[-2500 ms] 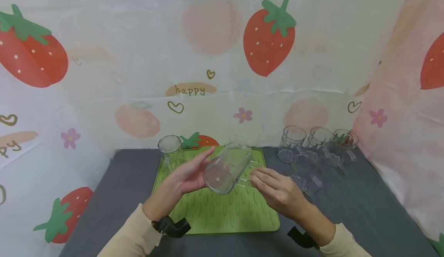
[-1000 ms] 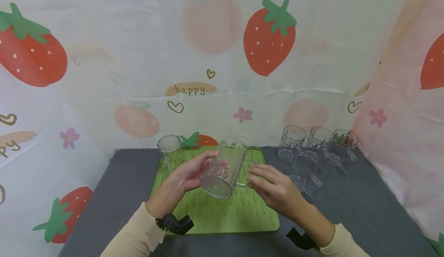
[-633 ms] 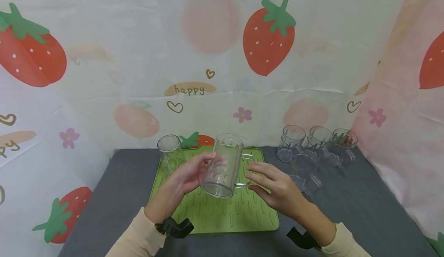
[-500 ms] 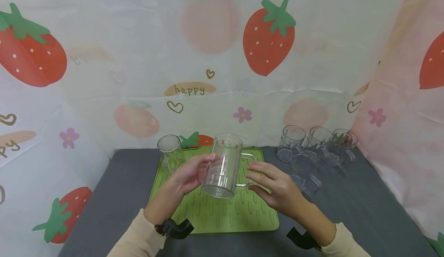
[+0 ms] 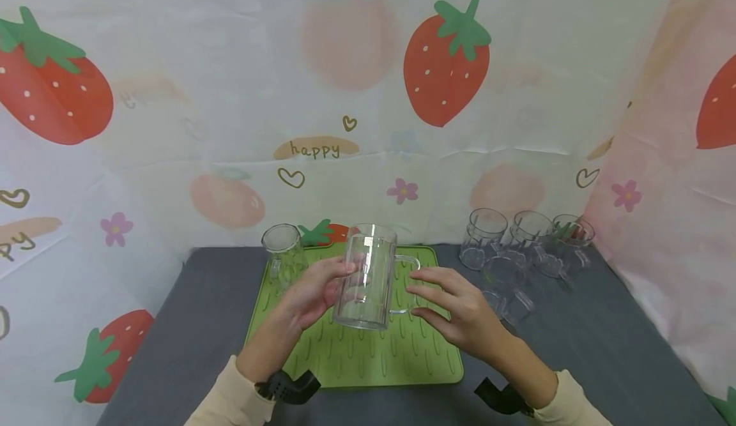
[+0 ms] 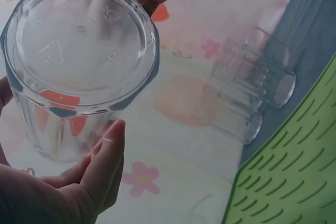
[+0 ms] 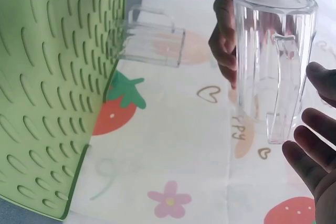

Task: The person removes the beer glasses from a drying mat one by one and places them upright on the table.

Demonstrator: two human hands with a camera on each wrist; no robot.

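My left hand grips the side of a clear mug, thumb on the near face and fingers behind it. The mug is held above the green mat, almost upright and leaning slightly, its handle pointing right. Embossed marks show on the mug's base in the left wrist view. My right hand is beside the handle, its fingers spread and loosely bent, fingertips right at the handle's outer edge. Seen from the right wrist, those fingers are not wrapped round the handle.
Another clear mug stands at the back left corner of the green ridged mat. Several clear mugs are grouped on the grey tabletop at the back right. A strawberry-print cloth hangs behind.
The mug has swung from a strong tilt to nearly upright. My left hand went from supporting its side with a spread palm to gripping it. My right fingers have loosened from the handle.
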